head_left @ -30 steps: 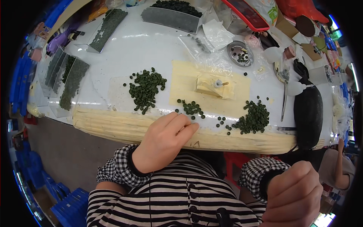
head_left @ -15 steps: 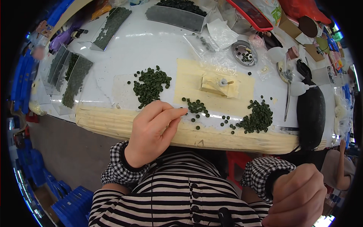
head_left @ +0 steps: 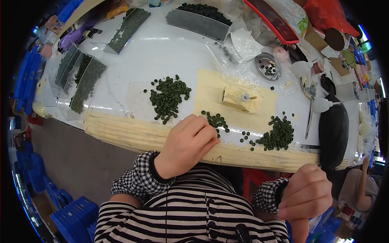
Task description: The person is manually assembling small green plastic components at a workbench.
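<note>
My left hand (head_left: 188,145) is over the table's front edge with its thumb and fingertips pinched together; what they hold, if anything, is hidden. Just beyond its fingertips lies a small cluster of dark green, round, cup-like pieces (head_left: 216,120). A larger heap of the same pieces (head_left: 168,97) spreads behind that hand, and another heap (head_left: 279,133) sits to the right. A block wrapped in pale yellow (head_left: 235,99), with a short peg on it, stands on a yellow sheet (head_left: 202,87). My right hand (head_left: 306,196) is closed, off the table in front of my body, its contents hidden.
Clear trays of green pieces stand at the left (head_left: 87,85) and back (head_left: 198,24). A round metal dish (head_left: 267,67), plastic bags and a red-framed device (head_left: 273,22) crowd the back right. A long black object (head_left: 333,133) lies at the right; pale padding (head_left: 121,129) lines the front edge.
My left hand has moved right and slightly nearer to me, its fingertips now lower by the small cluster. My right hand has shifted left and up. The whole view has turned slightly.
</note>
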`<move>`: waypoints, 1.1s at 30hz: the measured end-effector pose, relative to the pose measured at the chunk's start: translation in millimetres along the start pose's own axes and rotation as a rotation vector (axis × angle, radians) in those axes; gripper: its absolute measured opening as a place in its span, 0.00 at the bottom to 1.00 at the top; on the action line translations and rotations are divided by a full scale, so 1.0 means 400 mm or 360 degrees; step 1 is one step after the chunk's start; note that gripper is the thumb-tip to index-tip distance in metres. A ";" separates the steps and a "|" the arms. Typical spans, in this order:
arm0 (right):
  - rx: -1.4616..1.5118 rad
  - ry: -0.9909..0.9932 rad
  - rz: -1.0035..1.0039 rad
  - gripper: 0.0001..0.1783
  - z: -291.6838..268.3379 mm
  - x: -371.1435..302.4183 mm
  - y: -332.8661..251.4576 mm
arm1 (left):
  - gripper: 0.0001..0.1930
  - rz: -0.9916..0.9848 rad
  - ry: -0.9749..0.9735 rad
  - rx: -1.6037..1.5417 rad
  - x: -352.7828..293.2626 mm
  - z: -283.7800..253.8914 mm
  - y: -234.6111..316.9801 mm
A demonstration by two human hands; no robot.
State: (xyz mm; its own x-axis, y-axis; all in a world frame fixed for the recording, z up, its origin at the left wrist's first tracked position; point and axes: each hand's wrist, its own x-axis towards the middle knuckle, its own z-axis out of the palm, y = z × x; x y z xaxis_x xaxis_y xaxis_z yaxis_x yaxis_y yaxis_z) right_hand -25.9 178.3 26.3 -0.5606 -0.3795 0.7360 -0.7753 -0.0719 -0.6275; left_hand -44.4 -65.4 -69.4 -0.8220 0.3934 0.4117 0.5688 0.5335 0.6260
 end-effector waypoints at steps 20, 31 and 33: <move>-0.0703 0.0330 0.0766 0.09 0.029 -0.075 0.077 | 0.05 -0.0300 0.0401 0.0094 0.034 -0.084 -0.051; -0.1262 0.0301 0.0681 0.10 0.073 -0.004 0.198 | 0.10 -0.0817 0.0040 -0.2183 0.048 -0.046 0.005; -0.1278 0.0262 0.0653 0.09 0.074 0.008 0.218 | 0.10 -0.0895 0.0037 -0.2430 0.053 -0.031 -0.004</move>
State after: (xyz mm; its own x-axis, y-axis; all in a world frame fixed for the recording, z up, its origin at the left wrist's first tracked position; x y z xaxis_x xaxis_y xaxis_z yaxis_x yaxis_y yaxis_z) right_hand -86.7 143.5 -33.4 -0.8231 -0.0929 0.5602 -0.4411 0.7258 -0.5278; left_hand -62.8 -67.2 -53.5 -0.9137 0.3978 -0.0828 -0.3291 -0.6050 0.7250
